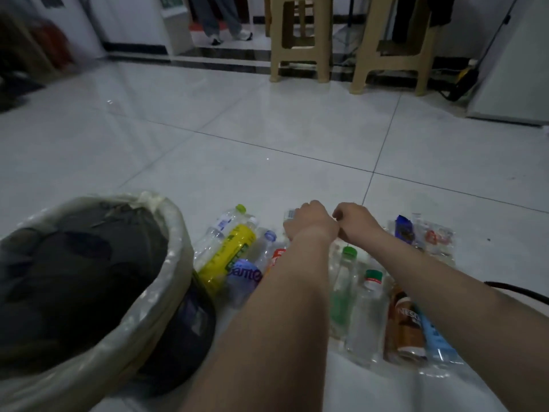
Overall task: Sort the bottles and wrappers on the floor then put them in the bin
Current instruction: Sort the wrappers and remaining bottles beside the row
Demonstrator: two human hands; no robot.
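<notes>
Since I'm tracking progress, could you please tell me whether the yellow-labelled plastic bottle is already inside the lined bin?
No, the yellow-labelled plastic bottle lies on the white tiled floor beside the plastic-lined bin, among other bottles.

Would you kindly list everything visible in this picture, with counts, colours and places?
Lined bin: one, dark with a pale plastic liner, near left.
Yellow-labelled plastic bottle: one, lying beside the bin among clear bottles.
Green-capped clear bottle: one, between the forearms.
Brown coffee bottle: one, near right.
Wrappers: a few, clear, blue and red, far right of the pile.
Beige plastic stools: two, at the back.
Tiled floor: white, glossy.
Left hand: closed, above the pile.
Right hand: closed, beside it.
</notes>
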